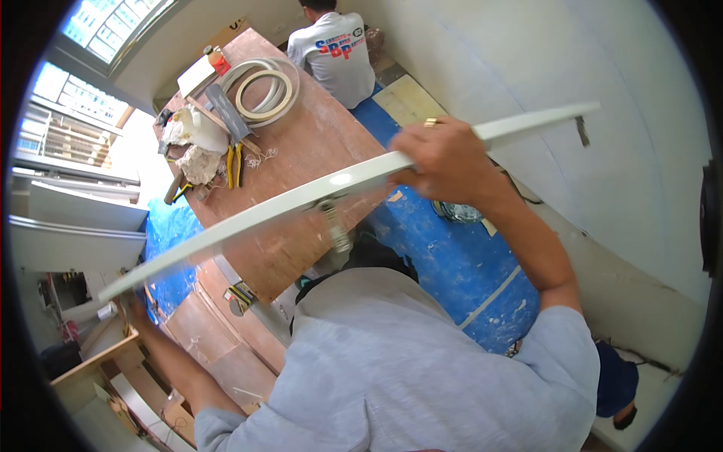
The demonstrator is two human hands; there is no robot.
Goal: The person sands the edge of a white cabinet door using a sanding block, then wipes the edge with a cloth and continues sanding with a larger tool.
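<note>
A long white panel, seen edge-on and tilted up toward the right, spans the view in front of my body; it looks like a cabinet door. Metal hinge-like fittings stick out from it, one near its middle and one near its right end. My right hand is closed over the panel's upper edge, right of the middle. Low at its left end is my left hand, small and partly hidden, gripping the panel there.
A wooden worktable bears coiled edging, yellow-handled pliers and an orange bottle. A person in a white shirt sits beyond it. Another in dark blue is lower right. Blue sheeting covers the floor.
</note>
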